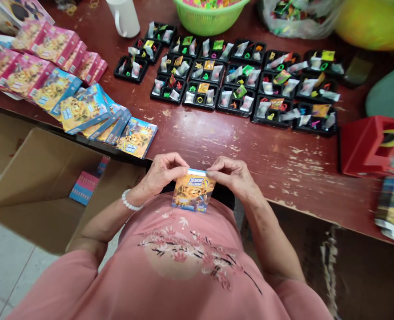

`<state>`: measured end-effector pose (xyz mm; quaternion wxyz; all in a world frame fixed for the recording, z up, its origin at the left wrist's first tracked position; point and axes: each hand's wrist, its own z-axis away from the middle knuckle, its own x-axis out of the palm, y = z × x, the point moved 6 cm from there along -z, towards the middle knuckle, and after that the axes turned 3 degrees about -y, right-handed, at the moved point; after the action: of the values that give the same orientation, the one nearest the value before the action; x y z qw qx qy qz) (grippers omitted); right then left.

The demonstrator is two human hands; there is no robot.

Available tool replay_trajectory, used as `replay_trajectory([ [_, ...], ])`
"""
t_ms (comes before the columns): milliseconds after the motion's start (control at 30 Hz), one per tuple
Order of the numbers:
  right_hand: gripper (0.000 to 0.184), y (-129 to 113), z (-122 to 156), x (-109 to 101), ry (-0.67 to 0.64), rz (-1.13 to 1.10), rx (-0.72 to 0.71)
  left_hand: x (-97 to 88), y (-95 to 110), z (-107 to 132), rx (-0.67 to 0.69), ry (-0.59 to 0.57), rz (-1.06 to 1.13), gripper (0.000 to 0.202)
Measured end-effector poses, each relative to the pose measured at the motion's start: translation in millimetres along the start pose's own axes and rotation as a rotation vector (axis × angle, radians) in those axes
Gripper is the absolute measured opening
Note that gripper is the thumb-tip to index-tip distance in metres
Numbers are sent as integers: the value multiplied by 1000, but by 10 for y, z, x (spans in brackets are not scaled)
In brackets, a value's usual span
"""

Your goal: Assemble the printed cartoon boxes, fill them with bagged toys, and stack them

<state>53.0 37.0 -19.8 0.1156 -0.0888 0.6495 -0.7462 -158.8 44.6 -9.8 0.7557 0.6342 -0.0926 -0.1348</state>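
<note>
Both my hands hold a small orange and blue printed box [193, 190] against my chest, just below the table's near edge. My left hand [162, 172] pinches the box's upper left corner with curled fingers. My right hand [232, 174] pinches the upper right corner the same way. A white bead bracelet [129, 202] circles my left wrist.
On the red worn table [267, 155] lie several black trays [237, 84] filled with small toys and sachets, stacks of blue boxes [93, 113] and pink boxes [46, 49], a green basket [208, 15], a white mug [125, 17] and a red holder [367, 144]. An open cardboard carton [43, 191] stands at lower left.
</note>
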Motion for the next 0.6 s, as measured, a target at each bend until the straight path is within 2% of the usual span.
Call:
replay_trajectory([
  [100, 23, 23, 97, -8, -11, -2, -84, -21, 20, 27, 42, -15, -20, 7],
  [167, 19, 47, 176, -15, -7, 11, -156, -21, 48, 63, 84, -74, -20, 7],
  [300, 14, 97, 309, 16, 86, 169, -265, 43, 77, 160, 180, -189, -165, 11],
  [400, 16, 112, 372, 119, 124, 199, -253, 94, 46, 202, 243, -128, -288, 12],
  [467, 22, 102, 397, 121, 122, 113, -213, 96, 37, 185, 268, -39, -249, 15],
  [533, 25, 49, 454, -113, 236, 83, -196, 87, 68, 119, 302, 31, -174, 16],
  [600, 26, -51, 624, -665, 523, 150, -218, 70, 157, 14, 377, 90, -125, 16],
])
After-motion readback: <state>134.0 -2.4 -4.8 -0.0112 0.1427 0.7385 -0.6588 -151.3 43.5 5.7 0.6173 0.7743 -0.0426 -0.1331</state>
